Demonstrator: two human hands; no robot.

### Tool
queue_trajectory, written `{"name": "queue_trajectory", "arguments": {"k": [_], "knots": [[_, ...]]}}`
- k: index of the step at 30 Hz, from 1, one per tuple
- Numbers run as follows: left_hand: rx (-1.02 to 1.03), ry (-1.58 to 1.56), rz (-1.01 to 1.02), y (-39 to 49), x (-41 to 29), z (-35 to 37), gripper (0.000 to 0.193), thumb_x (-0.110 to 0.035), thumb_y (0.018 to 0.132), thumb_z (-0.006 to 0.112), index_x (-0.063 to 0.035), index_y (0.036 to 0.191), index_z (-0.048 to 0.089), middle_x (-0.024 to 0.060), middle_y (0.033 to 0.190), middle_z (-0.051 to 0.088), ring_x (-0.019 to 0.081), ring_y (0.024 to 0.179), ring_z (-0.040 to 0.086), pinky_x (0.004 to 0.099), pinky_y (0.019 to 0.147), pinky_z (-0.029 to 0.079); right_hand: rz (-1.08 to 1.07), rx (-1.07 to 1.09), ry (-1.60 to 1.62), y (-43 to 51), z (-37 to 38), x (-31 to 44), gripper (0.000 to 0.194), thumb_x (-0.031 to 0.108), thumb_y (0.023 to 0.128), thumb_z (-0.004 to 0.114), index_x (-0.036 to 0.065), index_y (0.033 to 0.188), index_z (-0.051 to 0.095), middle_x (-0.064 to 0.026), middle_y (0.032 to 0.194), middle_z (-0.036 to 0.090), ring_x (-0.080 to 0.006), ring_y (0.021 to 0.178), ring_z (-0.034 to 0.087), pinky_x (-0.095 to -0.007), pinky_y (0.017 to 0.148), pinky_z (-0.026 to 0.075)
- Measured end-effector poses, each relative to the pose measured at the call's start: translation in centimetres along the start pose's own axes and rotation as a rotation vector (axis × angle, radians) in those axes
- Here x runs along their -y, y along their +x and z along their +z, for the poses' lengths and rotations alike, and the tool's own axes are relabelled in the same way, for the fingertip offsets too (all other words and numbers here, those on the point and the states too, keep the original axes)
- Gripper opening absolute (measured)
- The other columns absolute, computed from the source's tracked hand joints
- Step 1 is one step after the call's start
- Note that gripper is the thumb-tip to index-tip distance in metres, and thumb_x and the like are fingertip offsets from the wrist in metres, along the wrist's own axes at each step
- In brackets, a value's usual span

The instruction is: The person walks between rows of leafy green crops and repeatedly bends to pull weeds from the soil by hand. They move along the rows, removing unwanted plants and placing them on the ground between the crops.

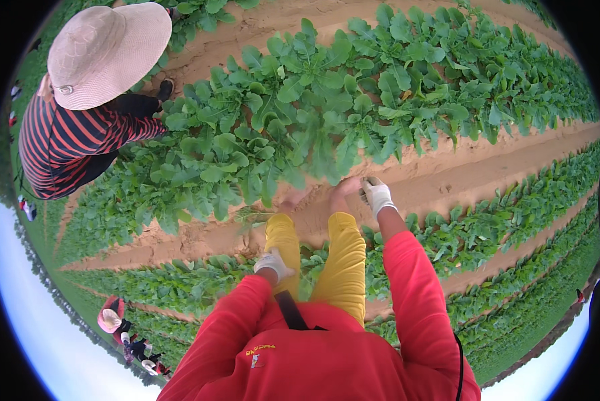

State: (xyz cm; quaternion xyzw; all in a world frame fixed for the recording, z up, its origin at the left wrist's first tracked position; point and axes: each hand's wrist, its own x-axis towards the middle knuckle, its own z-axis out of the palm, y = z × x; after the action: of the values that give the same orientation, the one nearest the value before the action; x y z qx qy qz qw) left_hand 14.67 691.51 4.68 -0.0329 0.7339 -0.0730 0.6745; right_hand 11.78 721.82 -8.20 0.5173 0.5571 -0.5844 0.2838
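Note:
My left hand (275, 264), in a pale work glove, rests against the left leg of my yellow trousers (284, 240). Its thumb is spread and nothing shows in it. Out in front on the right, my gloved right hand (375, 193) is held above the sandy furrow (405, 175), close to my bare right foot (347, 187). Those fingers are curled, and whether they pinch anything is unclear. Just ahead grows a dense bed of leafy green plants (310, 100). A limp bit of greenery (252, 215) lies by my left foot (292, 199).
At the far left a person in a wide-brimmed hat (99, 55) and striped top bends over the same bed. Behind and beside my legs runs another row of plants (460, 230). Several people (129, 341) are farther off at the lower left.

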Motion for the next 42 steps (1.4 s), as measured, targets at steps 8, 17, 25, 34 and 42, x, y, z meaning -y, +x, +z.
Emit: {"name": "queue_trajectory", "arguments": {"k": [8, 17, 25, 34, 42], "knots": [[0.000, -0.059, -0.147, 4.4, 1.5, 2.3, 0.091, -0.047, 0.062, 0.065, 0.0049, 0.125, 0.024, 0.0236, 0.117, 0.046, 0.0331, 0.106, 0.052, 0.0400, 0.086, 0.043, -0.177, 0.267, -0.295, 11.3, 14.4, 2.0, 0.030, 0.026, 0.086, 0.045, 0.006, 0.105, 0.057, -0.0132, 0.092, 0.061, -0.0265, 0.078, 0.059, -0.0350, 0.066, 0.047], [-0.024, -0.099, -0.157, 6.1, 3.3, 4.0, 0.090, -0.049, 0.063, 0.066, 0.0048, 0.123, 0.027, 0.0219, 0.114, 0.046, 0.0333, 0.102, 0.052, 0.0423, 0.084, 0.043, 0.336, 0.144, -0.691, 16.7, 18.5, -4.2, 0.039, 0.033, 0.084, 0.046, 0.000, 0.100, 0.060, -0.0186, 0.114, 0.054, -0.0341, 0.105, 0.051, -0.0388, 0.085, 0.043], [-0.037, -0.060, -0.146, 7.4, 4.4, 5.4, 0.097, -0.056, 0.060, 0.067, 0.0064, 0.122, 0.026, 0.0220, 0.113, 0.046, 0.0319, 0.098, 0.055, 0.0393, 0.079, 0.047, -0.138, -0.391, -0.337, 14.1, 17.6, -4.7, 0.042, 0.026, 0.076, 0.063, 0.002, 0.108, 0.053, -0.0183, 0.105, 0.059, -0.0340, 0.098, 0.055, -0.0394, 0.082, 0.043], [-0.014, -0.059, -0.162, 7.9, 3.8, 5.2, 0.093, -0.054, 0.061, 0.065, 0.0062, 0.122, 0.028, 0.0199, 0.113, 0.046, 0.0328, 0.102, 0.053, 0.0418, 0.083, 0.044, 0.204, -0.152, -0.745, 17.4, 17.9, -5.5, 0.052, 0.049, 0.080, 0.049, 0.012, 0.115, 0.052, -0.0124, 0.122, 0.051, -0.0294, 0.109, 0.050, -0.0365, 0.089, 0.039], [-0.016, 0.012, -0.171, 7.6, 3.4, 5.0, 0.097, -0.057, 0.061, 0.065, 0.0045, 0.124, 0.027, 0.0205, 0.115, 0.045, 0.0321, 0.102, 0.053, 0.0399, 0.081, 0.046, -0.134, 0.340, -1.204, 18.5, 14.0, -9.2, 0.035, 0.034, 0.083, 0.046, 0.011, 0.109, 0.055, -0.0164, 0.101, 0.059, -0.0314, 0.095, 0.056, -0.0358, 0.079, 0.044]]}}
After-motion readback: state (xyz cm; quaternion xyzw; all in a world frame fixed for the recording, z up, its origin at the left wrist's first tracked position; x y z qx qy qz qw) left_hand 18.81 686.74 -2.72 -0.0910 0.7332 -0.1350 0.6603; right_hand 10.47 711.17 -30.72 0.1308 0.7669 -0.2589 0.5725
